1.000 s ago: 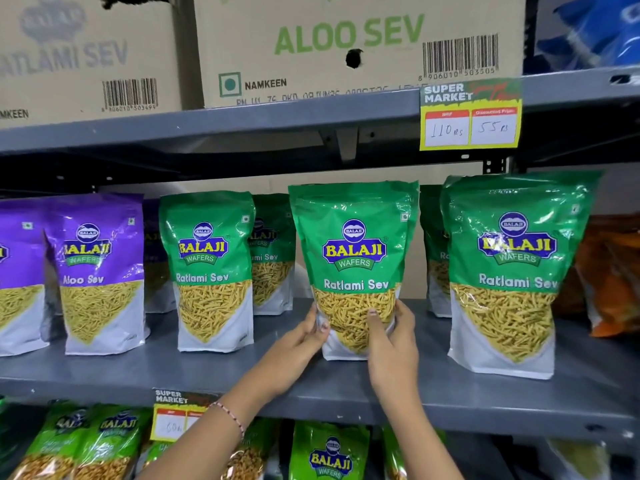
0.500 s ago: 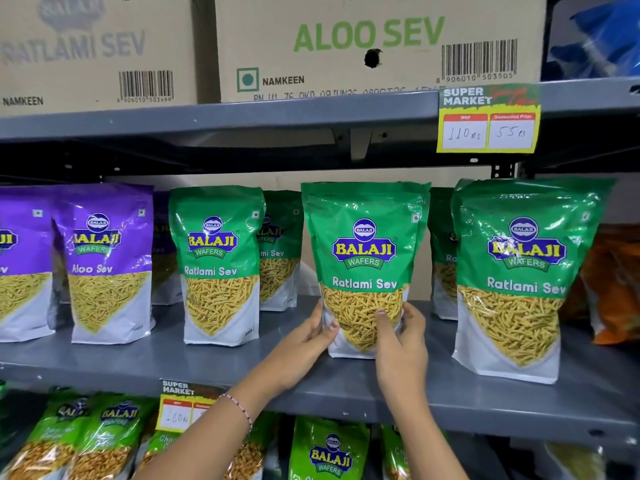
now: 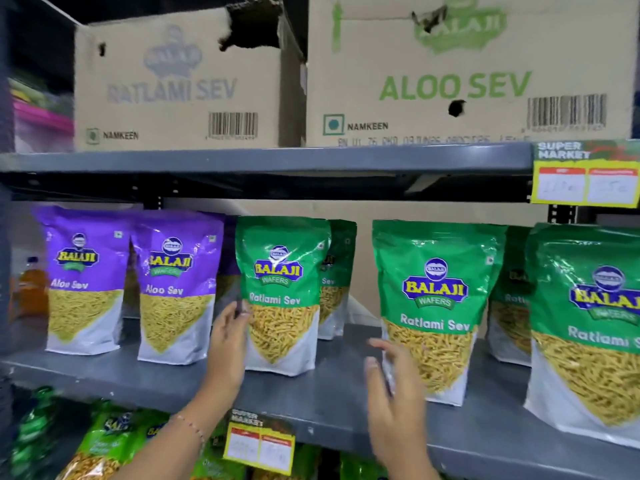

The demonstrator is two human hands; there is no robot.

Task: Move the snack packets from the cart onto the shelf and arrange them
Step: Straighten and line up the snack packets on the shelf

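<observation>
Low in the frame, the right hand [image 3: 394, 403] hangs empty with fingers spread, just in front of the centre-right Ratlami Sev packet [image 3: 434, 306]. The left hand [image 3: 228, 341], also spread and gripping nothing, has fingertips at the left edge of the centre Ratlami Sev packet [image 3: 282, 292]. Both packets stand upright on the grey shelf [image 3: 311, 407]. Behind, at upper frame, sit two cardboard boxes [image 3: 450, 74].

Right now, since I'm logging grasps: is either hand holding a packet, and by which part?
Neither grips one. The left hand is at the left edge of a green Ratlami Sev packet; the right hand is open.
</observation>
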